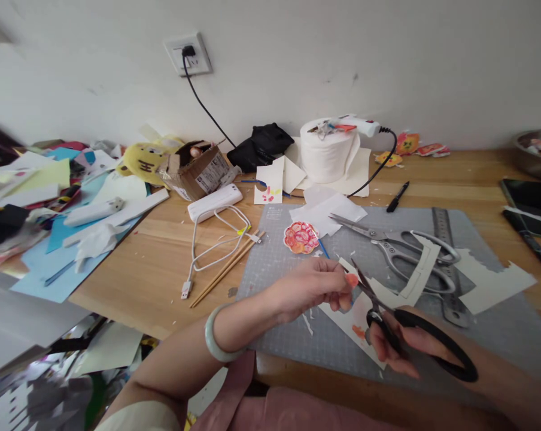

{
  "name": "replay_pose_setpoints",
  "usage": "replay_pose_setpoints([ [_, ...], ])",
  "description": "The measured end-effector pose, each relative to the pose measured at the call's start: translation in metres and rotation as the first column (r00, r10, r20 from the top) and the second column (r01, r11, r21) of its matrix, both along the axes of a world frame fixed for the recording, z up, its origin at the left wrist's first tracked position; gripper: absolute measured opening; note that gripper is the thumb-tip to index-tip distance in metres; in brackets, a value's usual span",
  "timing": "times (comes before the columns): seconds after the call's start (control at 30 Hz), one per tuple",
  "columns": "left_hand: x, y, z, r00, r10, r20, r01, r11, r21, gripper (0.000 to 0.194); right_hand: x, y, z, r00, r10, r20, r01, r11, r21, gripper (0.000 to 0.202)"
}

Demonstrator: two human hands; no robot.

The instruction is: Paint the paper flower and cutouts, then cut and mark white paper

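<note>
My left hand (318, 286), with a pale bangle (213, 338) on its wrist, pinches a small orange-red paper cutout (352, 279). My right hand (394, 344) has its fingers in the black handles of a pair of scissors (373, 305). The scissor blades are apart, their tips close to the cutout. Beneath both hands lies a white paper strip (342, 317) with orange paint marks. A red and pink painted paper flower (301, 237) rests on the grey cutting mat (270, 257), beyond my left hand.
Large metal scissors (396, 245), a steel ruler (441, 224) and paper scraps (495, 281) lie on the mat's right side. Chopsticks (225, 270) and a white cable (194, 257) are to the left. Behind stand a paper roll (324, 155) bearing a glue gun (360, 124) and a cardboard box (203, 170).
</note>
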State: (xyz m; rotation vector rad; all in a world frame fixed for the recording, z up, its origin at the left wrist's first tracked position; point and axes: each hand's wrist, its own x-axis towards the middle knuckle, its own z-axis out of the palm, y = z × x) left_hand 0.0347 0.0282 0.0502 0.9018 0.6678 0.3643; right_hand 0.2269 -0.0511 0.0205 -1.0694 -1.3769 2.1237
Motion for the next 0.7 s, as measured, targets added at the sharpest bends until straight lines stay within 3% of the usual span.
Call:
replay_pose_setpoints([
  [0.37,0.0005,-0.0011,-0.004,0.999,-0.052,-0.004,0.052,0.999,-0.013,0.013,-0.003,-0.0013,0.0058,0.987,-0.068,-0.146,0.06,0.996,-0.059,0.053],
  [0.7,0.0008,-0.0008,-0.0042,0.999,-0.045,-0.01,0.045,0.999,-0.003,0.01,-0.002,-0.0028,0.0019,0.98,-0.121,-0.161,0.108,0.991,-0.084,0.049],
])
